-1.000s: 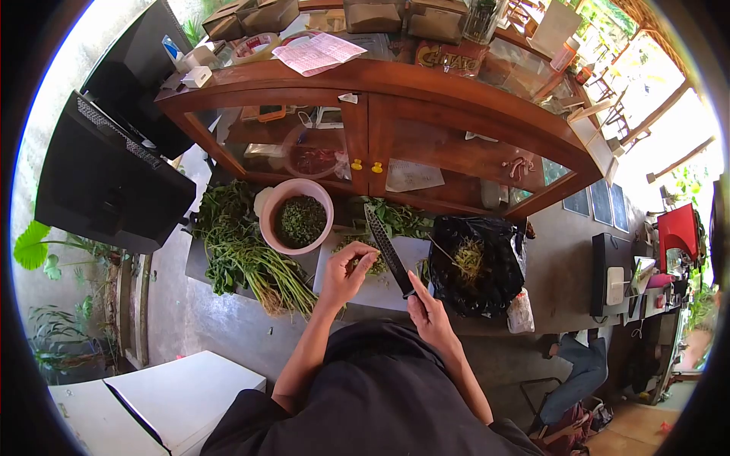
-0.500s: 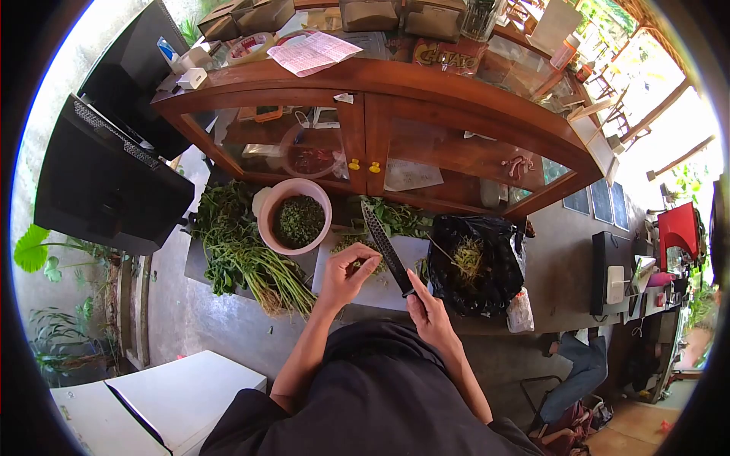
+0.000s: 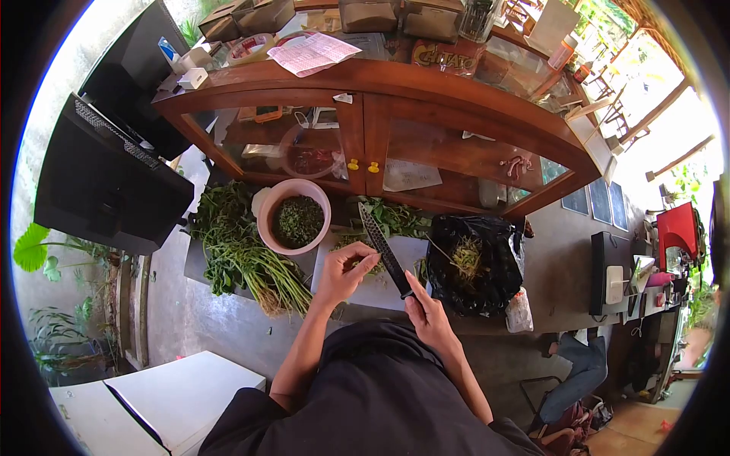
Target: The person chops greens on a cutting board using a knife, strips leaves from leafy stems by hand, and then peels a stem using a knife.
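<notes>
My right hand [image 3: 428, 311] is wrapped round the handle of a black kitchen knife [image 3: 385, 248], its patterned blade slanting up and left. My left hand [image 3: 344, 277] is closed, thumb and fingertips pinched together near the blade; what they hold, if anything, I cannot make out. Beneath both lies a white cutting board [image 3: 376, 293] with bits of greens on it. A pink bowl [image 3: 326, 207] of chopped green leaves [image 3: 296, 222] stands beyond my left hand. Left of it rests a big bunch of leafy stems [image 3: 251, 258]. More leafy greens [image 3: 399, 219] lie behind the board.
Right of the board sits a black plastic bag [image 3: 494, 292] holding plant scraps [image 3: 466, 257], with a white packet [image 3: 520, 311] beside it. A wooden glass-door cabinet [image 3: 365, 144] borders the back of the table. A person's jeans-clad leg [image 3: 574, 372] shows at lower right.
Hardly anything differs. The knife and my right hand have shifted very slightly, and my left hand stays pinched in nearly the same place.
</notes>
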The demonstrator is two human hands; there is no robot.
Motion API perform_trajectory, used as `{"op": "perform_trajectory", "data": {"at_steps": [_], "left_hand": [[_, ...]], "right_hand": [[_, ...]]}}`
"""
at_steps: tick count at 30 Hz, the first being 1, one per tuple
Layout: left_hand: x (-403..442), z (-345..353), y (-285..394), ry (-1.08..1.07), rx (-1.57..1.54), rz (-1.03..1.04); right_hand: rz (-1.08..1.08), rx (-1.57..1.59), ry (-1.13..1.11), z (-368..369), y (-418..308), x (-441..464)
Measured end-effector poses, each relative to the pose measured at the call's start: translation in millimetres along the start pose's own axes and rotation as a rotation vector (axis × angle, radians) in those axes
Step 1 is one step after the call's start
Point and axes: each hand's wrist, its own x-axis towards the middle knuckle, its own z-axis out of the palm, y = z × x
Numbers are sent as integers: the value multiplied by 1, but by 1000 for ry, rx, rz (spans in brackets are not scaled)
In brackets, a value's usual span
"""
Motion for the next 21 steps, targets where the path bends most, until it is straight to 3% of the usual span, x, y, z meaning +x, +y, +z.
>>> {"op": "perform_trajectory", "data": {"at_steps": [21], "left_hand": [[7,7,-11,54,-211,-95]], "right_hand": [[17,-45,57,0,1,4]]}}
